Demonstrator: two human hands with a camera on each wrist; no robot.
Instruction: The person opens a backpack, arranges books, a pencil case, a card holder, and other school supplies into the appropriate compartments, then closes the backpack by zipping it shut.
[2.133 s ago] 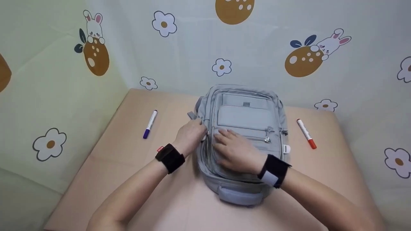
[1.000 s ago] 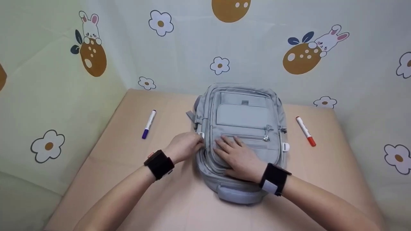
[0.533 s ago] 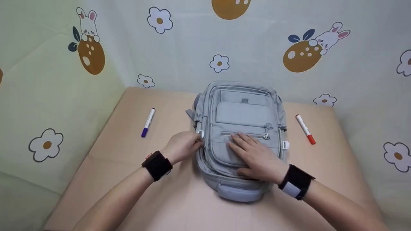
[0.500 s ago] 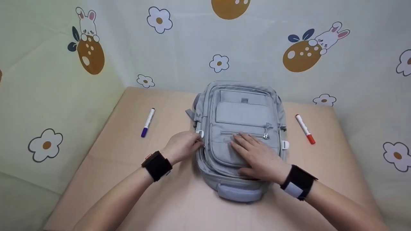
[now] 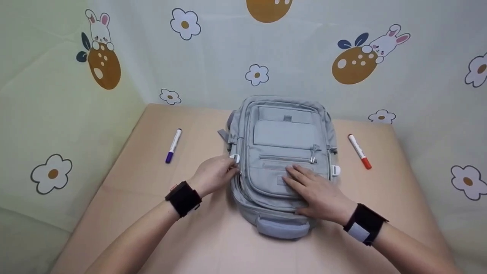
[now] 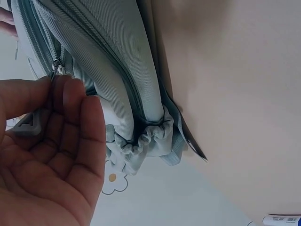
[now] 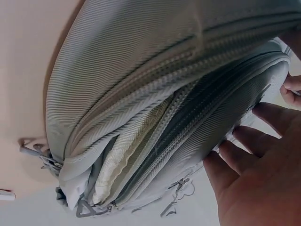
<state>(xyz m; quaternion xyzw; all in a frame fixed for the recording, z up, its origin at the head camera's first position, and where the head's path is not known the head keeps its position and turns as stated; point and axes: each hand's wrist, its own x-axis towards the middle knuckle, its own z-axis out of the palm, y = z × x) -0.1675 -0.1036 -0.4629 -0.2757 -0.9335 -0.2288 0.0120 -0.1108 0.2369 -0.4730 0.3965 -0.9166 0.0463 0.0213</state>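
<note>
A grey backpack (image 5: 283,133) lies front side up on the table, its top handle (image 5: 283,227) towards me. At its left side my left hand (image 5: 213,173) pinches a zipper pull (image 6: 53,71) between thumb and fingertips; a white tag (image 5: 236,158) shows beside them. My right hand (image 5: 317,194) rests on the lower right of the front panel, fingers straight and spread. In the right wrist view a compartment gapes along its zipper, and pale lining (image 7: 124,160) shows inside. What lies deeper in it is hidden.
A white marker with a purple cap (image 5: 173,146) lies left of the backpack. Another with a red cap (image 5: 359,151) lies to the right. Patterned curtains (image 5: 213,64) border the table (image 5: 137,213) at the back and sides.
My left hand has come down the bag's left side towards me, holding the pull, then has nearly stopped. My right hand has slid rightward across the front panel.
</note>
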